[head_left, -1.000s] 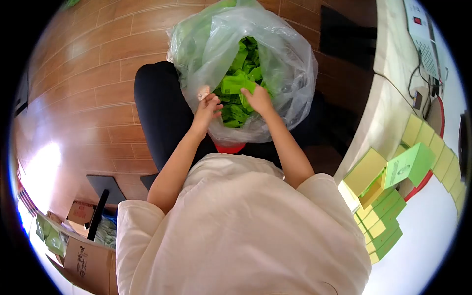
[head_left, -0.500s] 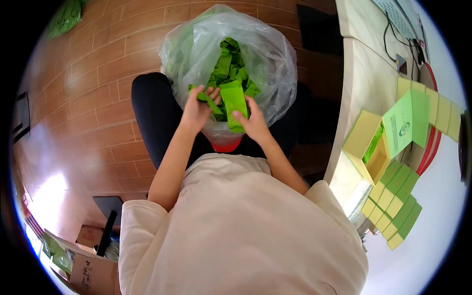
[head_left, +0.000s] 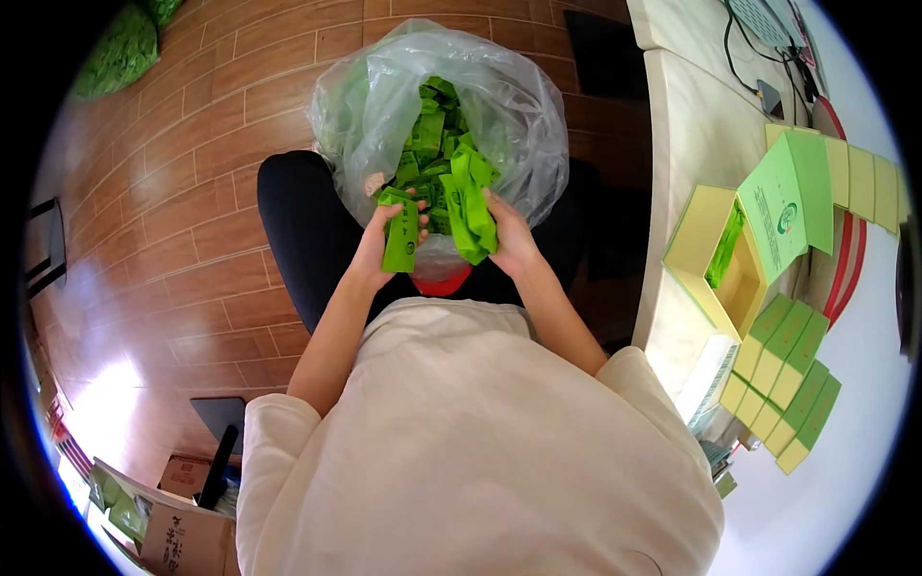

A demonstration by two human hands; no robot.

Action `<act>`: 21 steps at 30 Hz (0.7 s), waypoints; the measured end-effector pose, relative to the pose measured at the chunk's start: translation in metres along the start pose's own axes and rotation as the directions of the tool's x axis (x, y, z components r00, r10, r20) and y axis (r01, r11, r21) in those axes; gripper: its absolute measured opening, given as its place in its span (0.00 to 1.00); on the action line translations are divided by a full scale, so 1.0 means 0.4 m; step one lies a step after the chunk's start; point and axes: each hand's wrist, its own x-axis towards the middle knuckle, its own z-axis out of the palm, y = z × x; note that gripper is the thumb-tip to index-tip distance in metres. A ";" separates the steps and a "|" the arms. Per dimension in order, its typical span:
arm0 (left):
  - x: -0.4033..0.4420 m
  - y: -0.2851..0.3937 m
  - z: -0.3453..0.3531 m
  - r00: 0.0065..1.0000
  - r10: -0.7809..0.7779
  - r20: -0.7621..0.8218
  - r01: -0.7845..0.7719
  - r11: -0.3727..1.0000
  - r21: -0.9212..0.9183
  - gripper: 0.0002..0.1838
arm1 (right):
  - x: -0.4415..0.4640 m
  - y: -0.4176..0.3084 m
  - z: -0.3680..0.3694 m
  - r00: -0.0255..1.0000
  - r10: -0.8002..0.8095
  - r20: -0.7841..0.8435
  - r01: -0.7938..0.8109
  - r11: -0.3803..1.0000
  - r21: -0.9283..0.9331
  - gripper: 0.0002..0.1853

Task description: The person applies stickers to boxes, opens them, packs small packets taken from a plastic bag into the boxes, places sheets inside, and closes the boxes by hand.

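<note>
Seated person, pale shirt, dark trousers, both hands at the near side of a large clear plastic bag that stands open between the knees. Left hand grasps one slim green packet, fingers closed around it, fingertips showing past its right edge; the packet hangs lengthwise, a small dark round mark near its lower end. Right hand grips a bunch of green packets, at least two, overlapping and splayed; fingers clenched on the right edge of the bunch (exact count cannot be told, as they cover one another). The two hands are apart, near each other, the held packets over the bag's near edge. Inside the bag, a loose heap of like packets, lying at all angles. Something red shows under the bag's near side. To the right, a pale worktop with dark cables at its far end. Along that side, an open box, printed green lid raised, green packets lying along one inner side. Just beside it, closed green-and-yellow boxes set close together. Brown tiled floor at left.
</note>
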 end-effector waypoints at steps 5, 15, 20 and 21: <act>-0.029 -0.026 0.090 1.000 -0.017 0.006 0.017 1.000 0.016 0.25 | -0.004 0.055 0.037 0.993 -0.118 0.018 0.119 0.979 -0.163 0.16; -0.042 -0.038 0.080 0.997 -0.036 -0.069 0.049 0.979 0.199 0.25 | 0.004 0.051 -0.004 0.983 -0.182 0.000 0.177 0.956 -0.232 0.13; -0.021 -0.024 0.033 0.976 0.177 -0.123 -0.121 0.922 0.367 0.24 | -0.013 -0.004 -0.042 0.960 -0.279 0.010 0.202 0.669 -0.715 0.13; -0.020 -0.026 0.037 0.967 0.218 -0.131 -0.149 0.903 0.404 0.21 | -0.017 -0.004 -0.042 0.968 -0.245 0.053 0.204 0.647 -0.735 0.14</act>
